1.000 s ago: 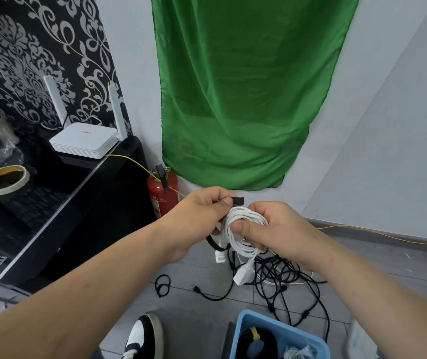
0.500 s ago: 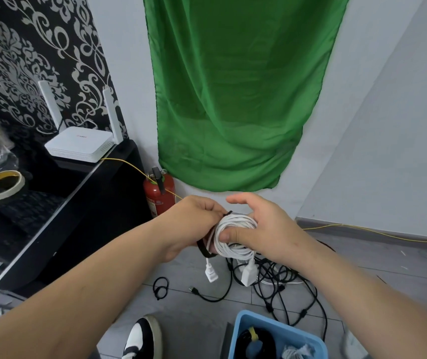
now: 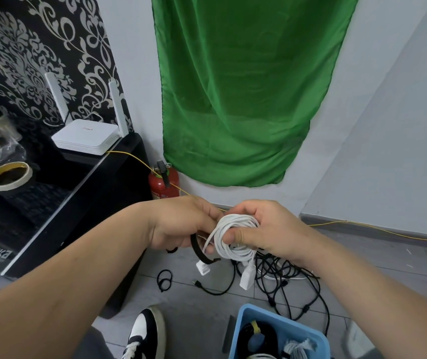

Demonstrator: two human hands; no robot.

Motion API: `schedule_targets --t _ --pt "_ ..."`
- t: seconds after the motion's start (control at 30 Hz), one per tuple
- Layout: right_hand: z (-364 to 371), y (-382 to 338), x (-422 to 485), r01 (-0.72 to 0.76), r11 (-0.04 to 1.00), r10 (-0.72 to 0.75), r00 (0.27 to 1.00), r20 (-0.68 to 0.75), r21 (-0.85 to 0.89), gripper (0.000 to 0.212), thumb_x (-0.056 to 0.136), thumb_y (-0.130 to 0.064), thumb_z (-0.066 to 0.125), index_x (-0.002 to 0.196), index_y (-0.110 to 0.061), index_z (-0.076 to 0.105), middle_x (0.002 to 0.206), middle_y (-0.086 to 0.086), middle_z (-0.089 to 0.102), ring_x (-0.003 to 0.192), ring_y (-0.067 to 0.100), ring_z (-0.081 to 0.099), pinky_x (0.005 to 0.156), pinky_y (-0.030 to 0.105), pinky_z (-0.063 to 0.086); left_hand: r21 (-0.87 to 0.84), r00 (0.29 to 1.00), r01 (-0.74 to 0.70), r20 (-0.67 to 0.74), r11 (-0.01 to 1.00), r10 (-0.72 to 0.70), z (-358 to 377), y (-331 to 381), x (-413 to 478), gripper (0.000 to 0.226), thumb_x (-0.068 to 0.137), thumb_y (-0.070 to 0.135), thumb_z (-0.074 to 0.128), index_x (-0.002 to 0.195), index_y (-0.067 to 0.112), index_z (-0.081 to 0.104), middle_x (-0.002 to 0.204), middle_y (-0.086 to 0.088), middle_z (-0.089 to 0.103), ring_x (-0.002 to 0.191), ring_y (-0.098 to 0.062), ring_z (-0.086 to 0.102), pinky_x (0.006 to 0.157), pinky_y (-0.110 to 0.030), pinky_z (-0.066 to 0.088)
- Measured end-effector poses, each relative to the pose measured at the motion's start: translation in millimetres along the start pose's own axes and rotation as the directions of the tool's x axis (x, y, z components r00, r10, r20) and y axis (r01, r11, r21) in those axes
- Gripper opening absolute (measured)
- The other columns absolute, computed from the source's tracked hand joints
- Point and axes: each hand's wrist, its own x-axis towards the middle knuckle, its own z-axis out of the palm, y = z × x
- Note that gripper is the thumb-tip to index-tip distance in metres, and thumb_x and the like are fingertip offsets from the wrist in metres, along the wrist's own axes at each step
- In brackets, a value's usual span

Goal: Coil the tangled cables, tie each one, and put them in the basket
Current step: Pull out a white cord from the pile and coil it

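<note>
My right hand (image 3: 266, 229) grips a coiled white cable (image 3: 235, 237), thumb pressed across the loops; its two white plugs (image 3: 247, 277) hang below. My left hand (image 3: 181, 224) sits right beside the coil and pinches a black strap tie (image 3: 199, 251) that curves under the coil. On the floor below lies a tangle of black cables (image 3: 285, 278). A blue basket (image 3: 279, 330) at the bottom holds a coiled black cable with a yellow tie and some white cable.
A small black looped tie (image 3: 164, 279) lies on the grey tiles. A black cabinet (image 3: 78, 203) with a white router (image 3: 87, 137) and a tape roll (image 3: 9, 176) stands left. A red fire extinguisher (image 3: 163, 183) and green cloth (image 3: 243, 99) are behind. My shoe (image 3: 144, 332) is below.
Both hands have dropped lower with the coil. My right fingers, spread half a second ago, now curl round the coil. The black strap's free end now hangs under the coil.
</note>
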Motion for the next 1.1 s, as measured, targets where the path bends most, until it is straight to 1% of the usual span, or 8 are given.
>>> schedule_targets --t 0.13,0.2,0.33,0.4,0.5,0.7,0.87,1.1 --pt "4 7 2 -0.067 0.989 0.054 0.993 0.101 0.129 0.055 0.064 -0.051 0.09 0.102 -0.015 0.071 0.091 0.007 0.073 0.083 0.016 0.064 0.081 0.042 0.054 -0.085 0.999 0.043 0.033 0.995 -0.04 1 2 -3 0.027 0.093 -0.012 0.053 0.11 -0.005 0.074 0.091 -0.017 0.072 0.063 -0.014 0.068 0.06 -0.021 0.056" --pt "4 6 3 -0.087 0.977 0.063 0.99 0.127 0.195 0.05 0.069 -0.043 0.086 0.101 -0.01 0.068 0.084 0.003 0.067 0.078 0.014 0.059 0.075 0.035 0.049 -0.153 0.998 0.065 0.017 0.986 -0.063 1 4 -5 0.03 0.092 -0.01 0.052 0.105 -0.003 0.078 0.099 -0.021 0.075 0.08 -0.022 0.072 0.082 -0.032 0.063" --pt "5 6 3 -0.084 0.993 0.076 0.991 0.106 0.08 0.064 0.062 -0.058 0.085 0.101 -0.012 0.065 0.083 0.0 0.067 0.078 0.015 0.06 0.075 0.038 0.048 -0.158 0.993 0.115 -0.016 0.981 -0.119 4 5 -4 0.037 0.087 -0.005 0.052 0.12 -0.01 0.069 0.117 -0.026 0.069 0.105 -0.034 0.059 0.117 -0.049 0.037" --pt "6 7 2 -0.084 0.996 0.08 0.992 0.102 0.037 0.069 0.058 -0.064 0.083 0.101 -0.014 0.065 0.082 0.0 0.068 0.077 0.015 0.061 0.075 0.038 0.049 -0.159 0.992 0.127 -0.009 0.979 -0.13 5 4 -3 0.038 0.089 0.001 0.051 0.121 -0.013 0.066 0.11 -0.022 0.069 0.1 -0.031 0.061 0.109 -0.045 0.046" --pt "6 9 3 -0.079 0.997 0.076 0.991 0.109 0.018 0.071 0.06 -0.064 0.083 0.101 -0.01 0.063 0.08 0.001 0.066 0.076 0.015 0.06 0.074 0.038 0.046 -0.14 0.994 0.111 0.039 0.984 -0.107 8 5 -4 0.048 0.103 0.032 0.04 0.113 -0.005 0.07 0.092 -0.013 0.073 0.076 -0.019 0.068 0.073 -0.024 0.054" --pt "6 8 2 -0.214 0.962 0.178 0.963 0.2 0.172 0.034 0.066 -0.041 0.087 0.083 -0.02 0.065 0.075 0.005 0.054 0.071 0.015 0.05 0.073 0.034 0.037 0.164 0.997 -0.066 0.055 0.984 0.058 19 -3 4 0.05 0.106 0.04 0.052 0.117 -0.004 0.072 0.123 -0.012 0.073 0.126 -0.031 0.062 0.118 -0.049 0.04" --pt "-6 8 1 -0.335 0.873 0.165 0.886 0.434 0.353 0.013 0.082 -0.023 0.075 0.091 -0.015 0.072 0.074 0.003 0.051 0.068 0.014 0.046 0.071 0.032 0.039 0.156 0.997 -0.057 0.061 0.986 0.049 20 -2 5 0.049 0.107 0.043 0.049 0.115 0.001 0.074 0.124 -0.011 0.073 0.124 -0.025 0.065 0.117 -0.044 0.042" --pt "0 13 5 -0.46 0.826 0.29 0.843 0.452 0.327 0.006 0.091 -0.023 0.068 0.088 -0.018 0.07 0.064 0.001 0.046 0.061 0.014 0.044 0.066 0.032 0.041 0.237 0.995 0.019 -0.102 0.971 0.005 22 -6 9 0.053 0.103 0.052 0.051 0.119 0.007 0.074 0.117 -0.019 0.074 0.108 -0.045 0.066 0.102 -0.048 0.051"
